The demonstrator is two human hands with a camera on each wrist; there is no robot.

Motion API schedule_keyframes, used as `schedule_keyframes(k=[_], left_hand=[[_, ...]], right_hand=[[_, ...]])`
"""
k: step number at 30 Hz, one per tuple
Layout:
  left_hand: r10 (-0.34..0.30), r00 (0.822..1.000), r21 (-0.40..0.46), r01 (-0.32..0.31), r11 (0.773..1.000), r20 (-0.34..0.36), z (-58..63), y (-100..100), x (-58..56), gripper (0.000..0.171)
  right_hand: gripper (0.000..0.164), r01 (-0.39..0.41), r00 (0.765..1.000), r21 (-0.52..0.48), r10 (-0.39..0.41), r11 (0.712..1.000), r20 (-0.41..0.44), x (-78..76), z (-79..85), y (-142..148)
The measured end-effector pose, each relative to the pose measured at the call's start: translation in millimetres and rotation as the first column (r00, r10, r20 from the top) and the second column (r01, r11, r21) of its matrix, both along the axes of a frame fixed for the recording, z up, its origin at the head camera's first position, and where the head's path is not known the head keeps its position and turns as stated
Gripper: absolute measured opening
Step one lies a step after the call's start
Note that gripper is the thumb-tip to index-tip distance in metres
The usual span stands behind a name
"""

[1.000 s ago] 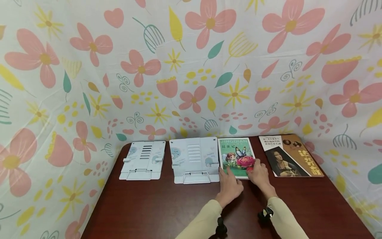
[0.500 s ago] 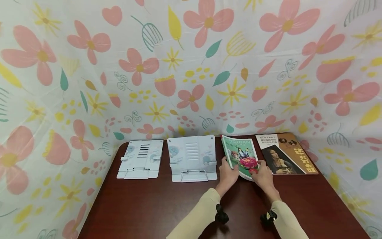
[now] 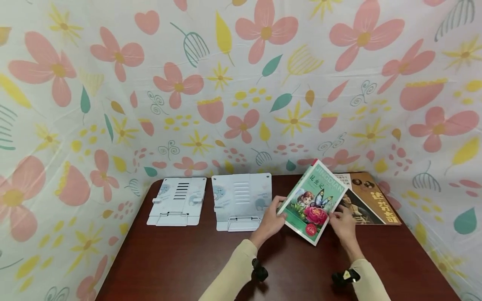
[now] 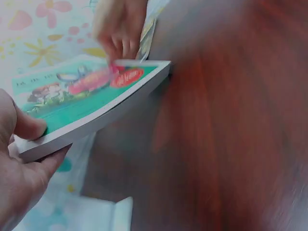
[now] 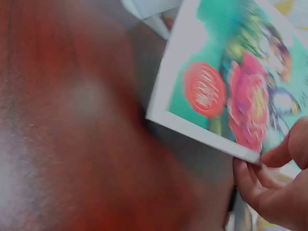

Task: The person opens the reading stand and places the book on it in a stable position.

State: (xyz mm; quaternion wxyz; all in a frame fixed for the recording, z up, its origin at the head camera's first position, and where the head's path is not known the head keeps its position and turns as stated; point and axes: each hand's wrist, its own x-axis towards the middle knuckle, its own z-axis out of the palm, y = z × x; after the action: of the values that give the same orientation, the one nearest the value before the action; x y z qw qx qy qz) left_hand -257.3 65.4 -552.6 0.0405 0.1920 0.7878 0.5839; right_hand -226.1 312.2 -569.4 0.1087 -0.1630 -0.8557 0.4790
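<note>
A green-covered book [image 3: 315,202] with a butterfly and a pink flower is held tilted above the table, its top leaning to the right. My left hand [image 3: 269,220] grips its left edge; in the left wrist view the thumb [image 4: 31,127] lies on the cover and the fingers are underneath. On the opposite edge, my right hand [image 3: 344,225] pinches the book between thumb and fingertips, as the right wrist view shows with the hand [image 5: 281,178] at the border. The book overlaps part of a brown-and-white book [image 3: 376,200] behind it.
Two white folding book stands lie at the back left: a smaller one [image 3: 177,201] and a larger one [image 3: 242,198] close to my left hand. The dark red wooden table [image 3: 180,263] meets a flower-patterned cloth [image 3: 241,83] behind and at the sides.
The green book has been lifted off the table, turned clockwise and shifted right. My left hand went from resting at its lower left corner to gripping its left edge.
</note>
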Motion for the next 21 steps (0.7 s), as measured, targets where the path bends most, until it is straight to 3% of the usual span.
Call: schedule_keyframes(k=[3, 6, 10, 12, 16, 21], left_hand=[[0.023, 0.997, -0.043, -0.026, 0.999, -0.072, 12.9, -12, -3.4, 0.031], [0.070, 0.977, -0.064, -0.085, 0.994, -0.199, 29.6, -24, -11.5, 0.018], [0.133, 0.942, -0.070, -0.162, 0.984, -0.308, 49.7, -43, -24.8, 0.015], [0.145, 0.939, -0.081, -0.179, 0.981, -0.312, 56.7, -54, -28.9, 0.015], [0.167, 0.933, -0.103, -0.209, 0.972, -0.319, 58.6, -71, -33.7, 0.012], [0.251, 0.910, -0.084, -0.293, 0.952, -0.330, 57.6, -85, -35.8, 0.009]], right_hand=[[0.042, -0.053, 0.995, -0.161, 0.038, 0.985, -0.092, 2.3, 17.3, 4], [0.036, -0.140, 0.972, -0.243, 0.087, 0.960, -0.218, 1.3, 41.0, 2], [0.032, -0.214, 0.931, -0.162, 0.150, 0.963, -0.333, -4.0, 69.9, -9], [0.032, -0.214, 0.925, -0.087, 0.173, 0.973, -0.338, -8.4, 80.6, -16], [0.030, -0.210, 0.922, 0.032, 0.209, 0.977, -0.327, -18.4, 95.3, -31], [0.026, -0.252, 0.898, 0.083, 0.265, 0.964, -0.352, -30.9, 106.7, -52]])
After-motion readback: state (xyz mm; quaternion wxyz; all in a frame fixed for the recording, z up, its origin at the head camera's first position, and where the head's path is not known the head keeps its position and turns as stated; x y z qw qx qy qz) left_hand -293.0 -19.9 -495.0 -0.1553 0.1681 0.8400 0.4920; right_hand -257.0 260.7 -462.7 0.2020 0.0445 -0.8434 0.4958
